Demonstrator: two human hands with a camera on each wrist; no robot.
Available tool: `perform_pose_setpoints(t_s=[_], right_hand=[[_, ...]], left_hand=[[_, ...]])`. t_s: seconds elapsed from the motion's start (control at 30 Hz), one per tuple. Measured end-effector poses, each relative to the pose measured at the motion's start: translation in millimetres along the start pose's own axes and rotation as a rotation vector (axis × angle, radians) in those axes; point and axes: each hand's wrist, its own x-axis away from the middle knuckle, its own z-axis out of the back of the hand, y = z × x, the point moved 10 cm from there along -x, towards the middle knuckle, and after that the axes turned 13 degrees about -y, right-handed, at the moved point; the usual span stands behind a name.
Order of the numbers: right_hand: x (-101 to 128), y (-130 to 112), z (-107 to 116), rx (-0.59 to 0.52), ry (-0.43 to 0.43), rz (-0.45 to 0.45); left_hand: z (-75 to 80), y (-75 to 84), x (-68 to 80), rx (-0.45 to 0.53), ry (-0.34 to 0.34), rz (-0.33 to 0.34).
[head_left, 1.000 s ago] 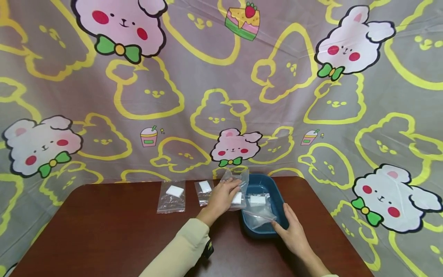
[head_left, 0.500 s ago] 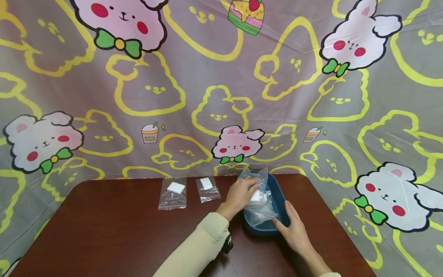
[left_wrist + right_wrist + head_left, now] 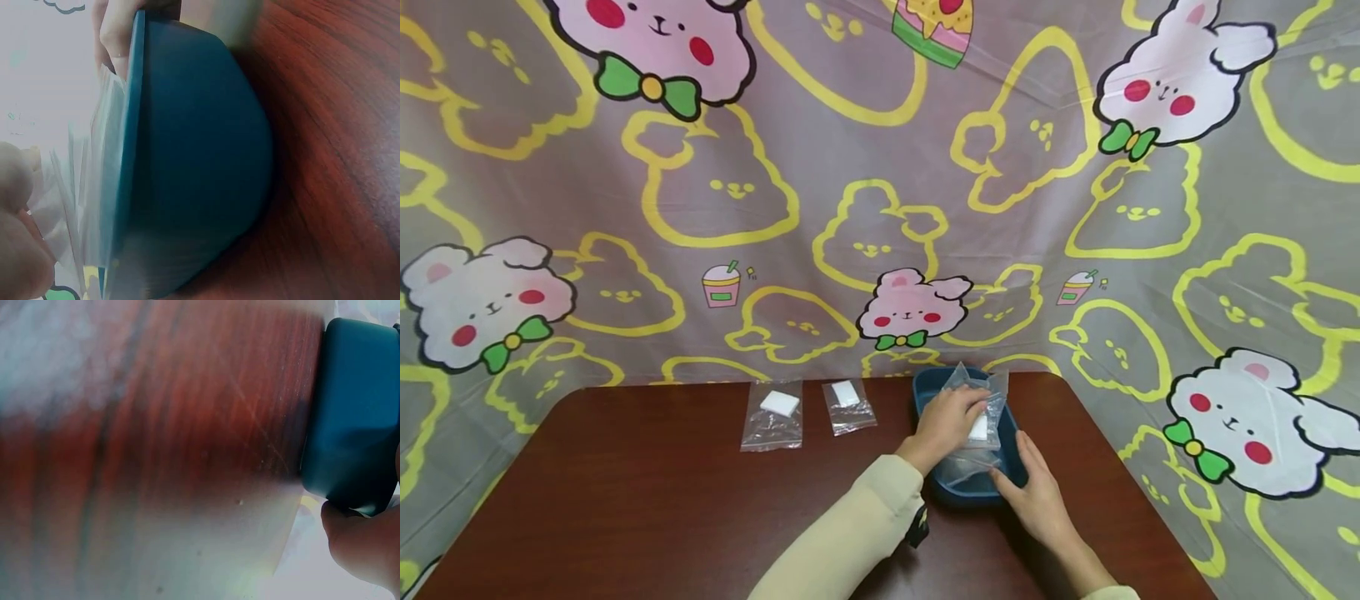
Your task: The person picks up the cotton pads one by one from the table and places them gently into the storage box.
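In the head view my left hand (image 3: pixel 953 417) grips a clear plastic bag (image 3: pixel 983 392) with a white block (image 3: pixel 979 427) inside, and holds it over the dark blue tray (image 3: pixel 925 382). Another clear bag (image 3: pixel 962 467) lies in the tray's near end. My right hand (image 3: pixel 1036 492) rests with straight fingers against the tray's front right edge. The left wrist view shows the tray's outer wall (image 3: pixel 200 156) and the clear bag (image 3: pixel 94 187) above its rim. The right wrist view shows the tray (image 3: pixel 356 406) on the wood with my right hand (image 3: pixel 362 544) beside it.
Two more clear bags, each with a white block, lie on the brown table (image 3: pixel 625 500): one (image 3: pixel 772 414) at the back middle, one (image 3: pixel 848 406) to its right. A cartoon-printed cloth (image 3: pixel 865 208) hangs behind and around the table.
My left hand has carried the bag rightward from beside the tray's left rim to over the tray. The right hand has stayed at the tray's front edge.
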Motion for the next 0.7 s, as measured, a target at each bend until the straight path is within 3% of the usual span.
perform_pose_setpoints(t_s=[0.4, 0.7], right_hand=[[-0.3, -0.3, 0.5, -0.001, -0.006, -0.002], [-0.8, -0.3, 0.8, 0.003, 0.008, 0.029]], left_hand=[[-6.3, 7.4, -8.6, -0.06, 0.002, 0.054], [-7.8, 11.6, -8.6, -0.072, 0.008, 0.007]])
